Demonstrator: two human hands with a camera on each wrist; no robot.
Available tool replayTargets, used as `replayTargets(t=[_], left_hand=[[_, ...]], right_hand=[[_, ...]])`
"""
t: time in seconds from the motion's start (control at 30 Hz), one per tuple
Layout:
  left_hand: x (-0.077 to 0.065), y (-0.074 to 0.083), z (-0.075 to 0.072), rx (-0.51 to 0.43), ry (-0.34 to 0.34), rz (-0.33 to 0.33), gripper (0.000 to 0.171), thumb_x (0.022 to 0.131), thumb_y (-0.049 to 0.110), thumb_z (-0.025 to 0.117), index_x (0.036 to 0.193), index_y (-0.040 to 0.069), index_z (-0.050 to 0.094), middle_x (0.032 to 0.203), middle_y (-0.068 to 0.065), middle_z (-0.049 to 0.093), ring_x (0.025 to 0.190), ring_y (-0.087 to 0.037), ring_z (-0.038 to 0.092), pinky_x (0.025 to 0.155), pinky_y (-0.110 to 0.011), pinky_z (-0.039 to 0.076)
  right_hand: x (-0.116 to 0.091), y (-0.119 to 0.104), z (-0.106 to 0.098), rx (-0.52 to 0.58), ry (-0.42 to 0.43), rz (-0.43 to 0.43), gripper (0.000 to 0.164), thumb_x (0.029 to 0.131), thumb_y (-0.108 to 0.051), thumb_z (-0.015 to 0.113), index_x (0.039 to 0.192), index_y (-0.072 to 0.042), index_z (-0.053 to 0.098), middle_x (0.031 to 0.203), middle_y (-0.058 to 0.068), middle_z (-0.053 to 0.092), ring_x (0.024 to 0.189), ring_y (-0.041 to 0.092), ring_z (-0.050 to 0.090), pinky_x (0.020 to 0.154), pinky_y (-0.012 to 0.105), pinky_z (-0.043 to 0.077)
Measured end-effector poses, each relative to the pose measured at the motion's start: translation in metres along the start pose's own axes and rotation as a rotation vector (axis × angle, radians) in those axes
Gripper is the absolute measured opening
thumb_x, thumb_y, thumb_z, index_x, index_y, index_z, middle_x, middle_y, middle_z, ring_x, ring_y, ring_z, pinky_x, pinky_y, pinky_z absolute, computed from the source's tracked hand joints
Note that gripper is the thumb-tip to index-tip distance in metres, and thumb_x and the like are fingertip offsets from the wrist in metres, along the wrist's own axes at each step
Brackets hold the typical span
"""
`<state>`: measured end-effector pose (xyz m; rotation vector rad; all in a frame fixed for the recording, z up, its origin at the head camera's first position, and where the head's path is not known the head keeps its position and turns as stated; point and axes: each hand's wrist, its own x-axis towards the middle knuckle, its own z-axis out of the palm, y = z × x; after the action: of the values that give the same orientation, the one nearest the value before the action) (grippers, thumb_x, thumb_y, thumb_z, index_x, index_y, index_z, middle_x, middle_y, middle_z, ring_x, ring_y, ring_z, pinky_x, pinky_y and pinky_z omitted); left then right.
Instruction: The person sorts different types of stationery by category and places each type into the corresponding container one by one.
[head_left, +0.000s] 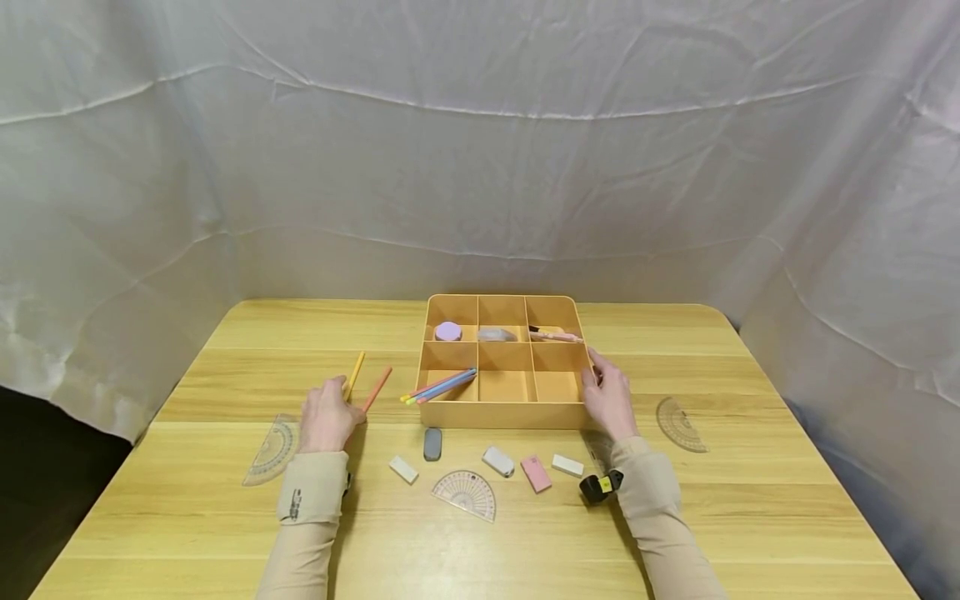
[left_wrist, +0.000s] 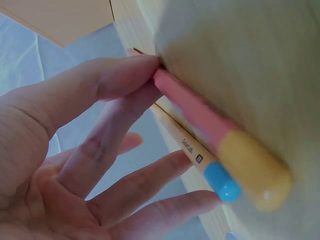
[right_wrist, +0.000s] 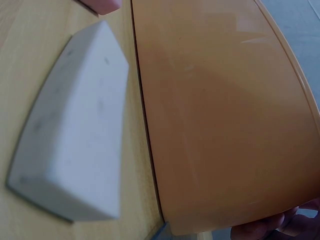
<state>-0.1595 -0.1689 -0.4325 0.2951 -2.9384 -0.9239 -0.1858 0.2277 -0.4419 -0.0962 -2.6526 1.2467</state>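
Note:
My left hand (head_left: 327, 417) pinches a red felt-tip pen (left_wrist: 200, 110) between thumb and index finger, low over the table. Close beside it lies a yellow pen (head_left: 354, 375) with a blue end, the other fingers spread next to it. My right hand (head_left: 611, 400) holds the right side wall of an orange six-compartment organizer box (head_left: 502, 415); in the right wrist view its fingertips (right_wrist: 260, 227) show at the box's edge. Several coloured pens (head_left: 447, 385) lean in the box's front left compartment. A lilac round item (head_left: 448, 332) sits behind them.
In front of the box lie a grey eraser (head_left: 432, 444), white erasers (head_left: 403, 470) (right_wrist: 85, 125), a pink eraser (head_left: 536, 474) and a clear protractor (head_left: 467, 493). More protractors (head_left: 273, 450) (head_left: 679, 426) lie at both sides. Grey cloth (head_left: 502, 183) hangs behind the table.

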Motion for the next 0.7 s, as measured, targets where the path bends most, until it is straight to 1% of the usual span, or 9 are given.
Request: replayTargets(t=[0.1, 0.17, 0.27, 0.4, 0.57, 0.63, 0.7], left_hand=[[0.0005, 0.0, 0.0004, 0.007, 0.0, 0.005, 0.067, 0.075, -0.002, 0.076, 0.138, -0.008, 0.053, 0.114, -0.037, 0.067, 0.089, -0.049, 0.068, 0.072, -0.053, 0.058], [0.0005, -0.0001, 0.0008, 0.016, 0.006, 0.013, 0.065, 0.076, -0.002, 0.075, 0.137, -0.008, 0.054, 0.114, -0.036, 0.067, 0.091, -0.049, 0.068, 0.072, -0.052, 0.058], [0.0001, 0.0007, 0.0015, 0.035, 0.024, 0.02, 0.061, 0.078, -0.002, 0.073, 0.136, -0.006, 0.056, 0.113, -0.034, 0.069, 0.089, -0.047, 0.069, 0.067, -0.05, 0.058], [-0.0008, 0.0028, 0.0024, 0.05, 0.048, 0.017, 0.054, 0.079, -0.004, 0.069, 0.132, -0.005, 0.06, 0.115, -0.033, 0.069, 0.086, -0.046, 0.068, 0.058, -0.045, 0.055], [-0.0014, 0.0025, 0.002, 0.048, 0.053, 0.023, 0.049, 0.079, -0.005, 0.066, 0.127, -0.007, 0.063, 0.116, -0.034, 0.067, 0.096, -0.05, 0.066, 0.064, -0.05, 0.055], [-0.0015, 0.0017, 0.0022, 0.042, 0.056, 0.031, 0.047, 0.078, -0.004, 0.067, 0.125, -0.008, 0.064, 0.113, -0.034, 0.068, 0.095, -0.049, 0.066, 0.064, -0.05, 0.055], [-0.0018, 0.0013, 0.0019, 0.035, 0.059, 0.04, 0.045, 0.077, -0.004, 0.068, 0.122, -0.008, 0.065, 0.109, -0.034, 0.069, 0.091, -0.047, 0.066, 0.061, -0.047, 0.054]], right_hand=[[0.0001, -0.0001, 0.0002, 0.001, 0.001, 0.0, 0.047, 0.1, -0.004, 0.046, 0.146, 0.005, 0.047, 0.074, 0.01, 0.053, 0.064, 0.015, 0.044, 0.056, 0.025, 0.036], [0.0001, 0.0, 0.0002, 0.0, 0.002, -0.001, 0.047, 0.1, -0.003, 0.046, 0.146, 0.005, 0.047, 0.074, 0.01, 0.053, 0.064, 0.015, 0.045, 0.056, 0.025, 0.036], [0.0, 0.0001, 0.0001, -0.003, 0.002, -0.004, 0.047, 0.1, -0.003, 0.046, 0.146, 0.005, 0.047, 0.074, 0.011, 0.053, 0.063, 0.015, 0.045, 0.056, 0.026, 0.036], [0.0, 0.0003, 0.0001, -0.002, 0.006, -0.009, 0.047, 0.1, -0.003, 0.046, 0.145, 0.006, 0.047, 0.073, 0.01, 0.053, 0.063, 0.015, 0.044, 0.056, 0.026, 0.036], [0.0, 0.0006, 0.0, -0.001, 0.005, -0.011, 0.047, 0.1, -0.003, 0.046, 0.145, 0.006, 0.047, 0.073, 0.01, 0.052, 0.063, 0.015, 0.044, 0.056, 0.025, 0.036], [0.0001, 0.0009, 0.0001, 0.001, 0.006, -0.012, 0.047, 0.1, -0.003, 0.046, 0.145, 0.006, 0.047, 0.073, 0.009, 0.051, 0.063, 0.015, 0.044, 0.055, 0.025, 0.036], [0.0001, 0.0012, 0.0003, 0.001, 0.008, -0.012, 0.047, 0.099, -0.003, 0.046, 0.145, 0.006, 0.048, 0.072, 0.009, 0.051, 0.062, 0.015, 0.044, 0.055, 0.025, 0.035]])
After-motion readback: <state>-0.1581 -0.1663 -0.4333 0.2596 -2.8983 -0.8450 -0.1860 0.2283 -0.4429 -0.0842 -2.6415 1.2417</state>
